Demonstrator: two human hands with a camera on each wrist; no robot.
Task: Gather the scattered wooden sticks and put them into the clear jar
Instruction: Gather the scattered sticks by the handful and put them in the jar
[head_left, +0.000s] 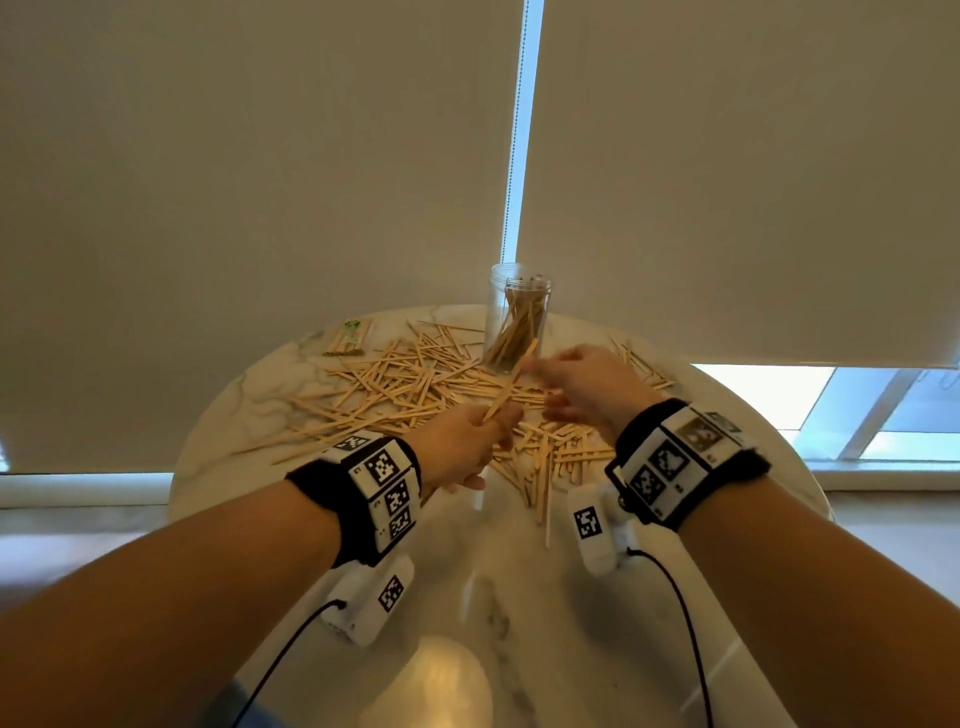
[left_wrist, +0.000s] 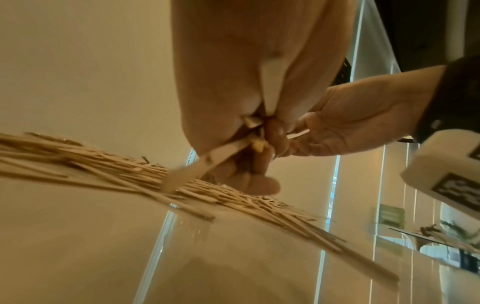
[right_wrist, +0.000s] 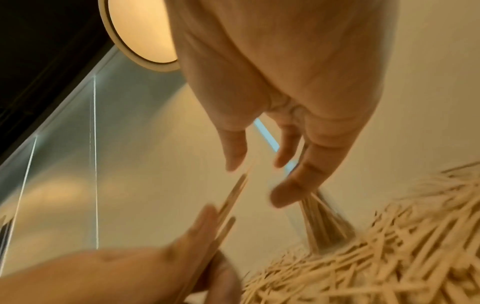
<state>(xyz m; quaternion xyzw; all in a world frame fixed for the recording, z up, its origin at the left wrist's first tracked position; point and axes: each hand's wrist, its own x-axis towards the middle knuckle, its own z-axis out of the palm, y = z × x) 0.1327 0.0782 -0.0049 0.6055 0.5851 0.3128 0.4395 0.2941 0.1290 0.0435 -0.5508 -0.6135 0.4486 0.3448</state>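
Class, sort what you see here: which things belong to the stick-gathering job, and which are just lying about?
Part of the job:
scattered sticks
clear jar
small bundle of sticks held in the left hand
right hand

Just lying about:
packet
window blinds

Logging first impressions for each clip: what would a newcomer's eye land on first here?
Most striking is the pile of wooden sticks strewn across the middle of the round marble table. Behind it, at the far edge, stands the clear jar, upright and already partly filled with sticks. In front, the left hand grips a small bundle of sticks pointing toward the jar, while the right hand reaches for its tip with loose fingers.
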